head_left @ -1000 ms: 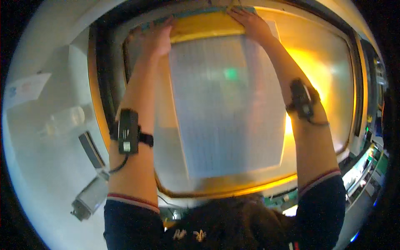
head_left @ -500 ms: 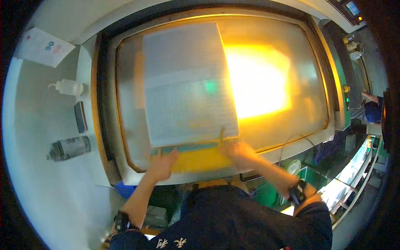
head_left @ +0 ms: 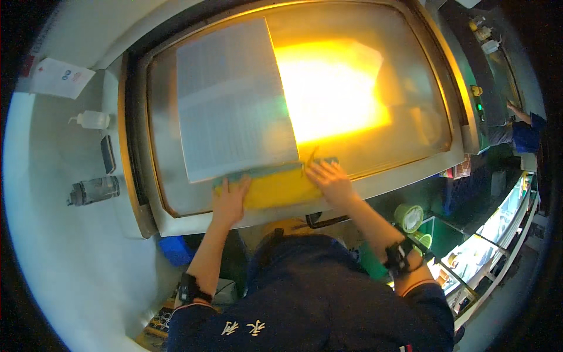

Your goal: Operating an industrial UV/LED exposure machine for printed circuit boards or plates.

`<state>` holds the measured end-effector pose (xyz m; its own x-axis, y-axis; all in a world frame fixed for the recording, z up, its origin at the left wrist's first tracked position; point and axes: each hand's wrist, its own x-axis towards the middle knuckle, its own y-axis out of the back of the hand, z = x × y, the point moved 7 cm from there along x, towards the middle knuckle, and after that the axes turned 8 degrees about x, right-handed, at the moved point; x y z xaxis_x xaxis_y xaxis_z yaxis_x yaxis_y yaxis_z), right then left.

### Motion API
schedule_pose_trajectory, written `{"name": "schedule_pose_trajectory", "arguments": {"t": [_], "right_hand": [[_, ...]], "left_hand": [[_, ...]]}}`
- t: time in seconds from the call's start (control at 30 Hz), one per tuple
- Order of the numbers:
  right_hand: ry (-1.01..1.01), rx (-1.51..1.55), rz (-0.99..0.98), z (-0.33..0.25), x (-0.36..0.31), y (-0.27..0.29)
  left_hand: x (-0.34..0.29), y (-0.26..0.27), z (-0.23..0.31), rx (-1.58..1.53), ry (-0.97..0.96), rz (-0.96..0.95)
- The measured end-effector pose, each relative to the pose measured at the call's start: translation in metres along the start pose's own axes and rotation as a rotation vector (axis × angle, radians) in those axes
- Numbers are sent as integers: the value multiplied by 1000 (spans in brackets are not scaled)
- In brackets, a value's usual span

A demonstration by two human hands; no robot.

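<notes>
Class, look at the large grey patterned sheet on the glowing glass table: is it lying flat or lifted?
Lying flat. The grey patterned sheet rests spread on the lit glass, and both hands, left and right, press its yellow edge.

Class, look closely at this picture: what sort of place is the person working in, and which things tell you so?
Probably a factory or print workshop. Both hands, left hand and right hand, press a yellow strip beside a gridded sheet on a big backlit glass table; another worker stands nearby.

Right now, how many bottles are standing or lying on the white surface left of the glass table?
2: a white plastic squeeze bottle lies farther back, and a clear bottle with a dark cap lies nearer. Others may be hidden.
</notes>
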<state>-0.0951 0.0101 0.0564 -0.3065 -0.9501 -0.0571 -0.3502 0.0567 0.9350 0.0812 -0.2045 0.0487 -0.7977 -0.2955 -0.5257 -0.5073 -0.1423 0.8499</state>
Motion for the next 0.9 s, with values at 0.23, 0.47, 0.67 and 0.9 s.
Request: {"name": "schedule_pose_trajectory", "arguments": {"t": [0.23, 0.47, 0.67, 0.9], "right_hand": [[40, -208, 131, 165, 263, 25], [-12, -180, 94, 270, 472, 83], [13, -141, 115, 303, 509, 92], [110, -307, 118, 207, 360, 56]], "left_hand": [[248, 125, -104, -5, 110, 214], [470, 207, -219, -14, 103, 359], [493, 230, -225, -75, 74, 380], [332, 169, -154, 62, 171, 274]]}}
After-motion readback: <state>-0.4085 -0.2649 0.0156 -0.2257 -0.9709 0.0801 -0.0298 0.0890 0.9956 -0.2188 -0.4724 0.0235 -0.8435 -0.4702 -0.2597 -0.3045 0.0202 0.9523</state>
